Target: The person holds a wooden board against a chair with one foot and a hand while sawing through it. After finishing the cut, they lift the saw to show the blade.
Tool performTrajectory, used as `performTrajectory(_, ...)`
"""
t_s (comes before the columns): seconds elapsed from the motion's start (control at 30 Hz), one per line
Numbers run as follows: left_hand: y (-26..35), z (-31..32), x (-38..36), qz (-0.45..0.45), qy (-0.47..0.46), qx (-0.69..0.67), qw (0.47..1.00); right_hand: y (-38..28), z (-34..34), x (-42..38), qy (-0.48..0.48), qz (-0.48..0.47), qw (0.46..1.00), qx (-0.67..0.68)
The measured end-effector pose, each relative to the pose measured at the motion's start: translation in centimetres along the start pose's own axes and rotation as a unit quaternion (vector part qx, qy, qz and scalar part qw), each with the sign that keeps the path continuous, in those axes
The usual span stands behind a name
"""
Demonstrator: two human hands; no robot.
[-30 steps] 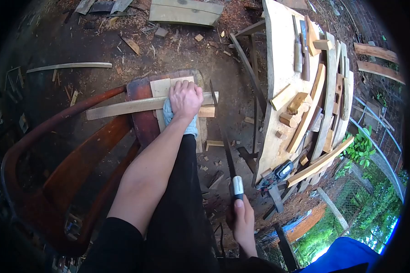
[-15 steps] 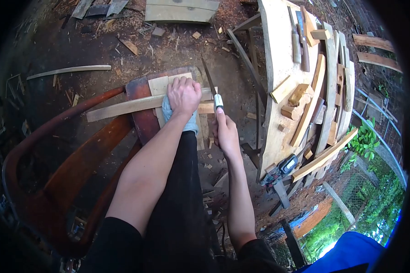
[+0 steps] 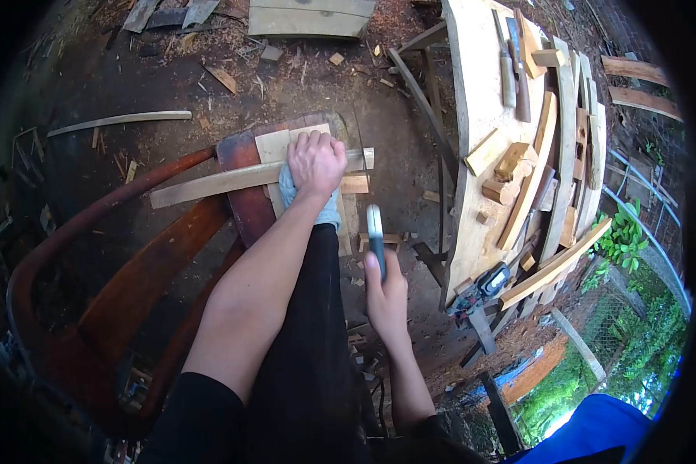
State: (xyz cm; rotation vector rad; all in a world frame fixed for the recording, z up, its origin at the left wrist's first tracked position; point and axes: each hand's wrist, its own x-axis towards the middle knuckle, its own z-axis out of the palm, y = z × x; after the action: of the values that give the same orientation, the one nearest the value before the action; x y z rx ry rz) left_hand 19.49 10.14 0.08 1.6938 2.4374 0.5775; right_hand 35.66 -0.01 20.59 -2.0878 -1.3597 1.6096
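My left hand (image 3: 317,164) is closed over a long, slightly curved wooden strip (image 3: 209,185), pressing it down across a worn reddish-brown chair (image 3: 243,189). Light-blue fabric (image 3: 330,214) shows under the wrist, at the end of my black-trousered leg. In my right hand (image 3: 387,298) is the pale and dark handle of a handsaw (image 3: 375,232). Its thin blade, seen nearly edge-on, runs up across the strip near the right end. Below that end a short light wood block (image 3: 354,183) juts out, and flat pale boards lie under the strip.
To the right stands a workbench (image 3: 472,100) bearing chisels (image 3: 509,81), wood blocks (image 3: 516,161), curved strips (image 3: 535,170) and a dark power tool (image 3: 491,280). Another curved strip (image 3: 120,119) lies on the ground at left. Offcuts and shavings litter the dirt floor.
My right hand has drawn the saw down towards me, so the handle sits lower and farther from the strip. The left hand stays in place on the wood.
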Motion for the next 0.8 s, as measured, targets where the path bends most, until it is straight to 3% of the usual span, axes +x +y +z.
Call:
performTrajectory(0.17, -0.2, 0.1, 0.3, 0.007, 0.0, -0.006, 1.0, -0.1, -5.6, -10.6, -0.045, 0.076, 0.996, 0.022)
performTrajectory(0.3, 0.0, 0.0, 0.4, 0.006, -0.004, -0.008, 1.0, -0.3, -6.9, -12.6, -0.035, 0.092, 0.995, 0.028)
performTrajectory(0.37, 0.0, 0.0, 0.5, 0.007, 0.004, -0.001, 1.0, -0.9, -6.8, -12.2, -0.035, 0.137, 0.984, 0.112)
performTrajectory(0.43, -0.2, 0.1, 0.4, 0.006, 0.003, -0.001, 1.0, -1.8, -6.4, -11.8, -0.04, 0.117, 0.99, 0.072)
performTrajectory(0.6, 0.1, -0.2, 0.4, 0.004, -0.005, -0.009, 1.0, -2.9, -5.2, -6.8, -0.041, 0.065, 0.997, -0.016)
performTrajectory(0.8, 0.2, -0.3, 0.5, 0.004, -0.007, 0.002, 1.0, 0.0, 1.7, 8.5, 0.014, 0.01, 1.0, -0.02)
